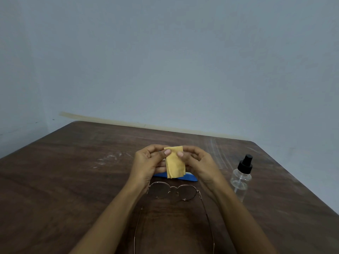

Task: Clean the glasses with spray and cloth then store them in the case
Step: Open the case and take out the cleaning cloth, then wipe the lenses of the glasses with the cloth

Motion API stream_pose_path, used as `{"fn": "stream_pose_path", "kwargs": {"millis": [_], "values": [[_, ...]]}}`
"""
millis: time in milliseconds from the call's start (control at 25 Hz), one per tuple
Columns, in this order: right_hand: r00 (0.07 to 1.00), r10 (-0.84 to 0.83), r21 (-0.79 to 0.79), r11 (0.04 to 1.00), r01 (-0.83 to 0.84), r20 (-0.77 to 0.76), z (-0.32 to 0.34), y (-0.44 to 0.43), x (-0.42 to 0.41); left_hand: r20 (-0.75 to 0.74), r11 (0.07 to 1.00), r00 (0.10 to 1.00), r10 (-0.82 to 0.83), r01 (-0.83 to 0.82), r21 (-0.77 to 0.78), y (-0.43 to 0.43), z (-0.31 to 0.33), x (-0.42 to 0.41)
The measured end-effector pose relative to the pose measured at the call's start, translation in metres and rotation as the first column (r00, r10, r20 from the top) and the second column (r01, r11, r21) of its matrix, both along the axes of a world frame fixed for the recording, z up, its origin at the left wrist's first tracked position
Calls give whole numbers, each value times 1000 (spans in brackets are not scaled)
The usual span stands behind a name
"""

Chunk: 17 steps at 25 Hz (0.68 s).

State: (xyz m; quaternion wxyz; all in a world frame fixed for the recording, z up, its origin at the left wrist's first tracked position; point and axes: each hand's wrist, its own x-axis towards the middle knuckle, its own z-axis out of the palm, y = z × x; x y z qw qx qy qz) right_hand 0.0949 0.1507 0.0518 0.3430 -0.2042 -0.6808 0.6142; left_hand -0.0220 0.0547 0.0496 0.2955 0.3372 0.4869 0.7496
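Cloth held up for handling.
Both hands pinch cloth; fingers curled; glasses lie unfolded, awaiting wiping.

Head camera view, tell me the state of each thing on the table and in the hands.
Cloth: folded, hanging, pinched at its top.
Left hand: pinches the cloth.
Right hand: pinches the cloth.
Glasses: on the table, temples unfolded, untouched.
Case: on the table behind the cloth, partly hidden; open or closed unclear.
Spray bottle: upright on the table, untouched.
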Motion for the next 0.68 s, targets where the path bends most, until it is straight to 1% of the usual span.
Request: {"fn": "stream_pose_path", "kwargs": {"millis": [40,120,240,320,360,400,440,520,600,680], "values": [[999,20,3,1000,-20,25,-1,0,0,-17,1000,1000,0,1,15,-1,-1,1],[1000,28,12,1000,-28,11,0,-2,1,-37,999,999,3,-2,32,-1,-1,2],[994,-38,-18,999,36,-107,3,-1,1,-55,998,998,36,-32,62,-4,-2,-4],[986,-86,12,996,89,-146,4,-2,4,-176,992,977,118,-108,63,-11,-6,-11],[982,-109,32,993,115,-152,4,-3,7,-270,986,948,167,-155,66,-16,-9,-15],[979,-126,40,990,134,-160,3,-4,11,-380,977,901,211,-200,69,-22,-12,-19],[974,-143,39,988,151,-175,0,-5,15,-494,969,835,241,-238,71,-28,-16,-23],[962,-180,19,982,188,-206,-4,-8,25,-687,959,684,245,-273,71,-37,-23,-30],[944,-239,-15,970,242,-229,-11,-10,33,-797,959,561,224,-274,77,-43,-30,-32],[920,-293,-61,956,288,-261,-19,-15,41,-833,959,511,210,-272,75,-49,-37,-33]]}}
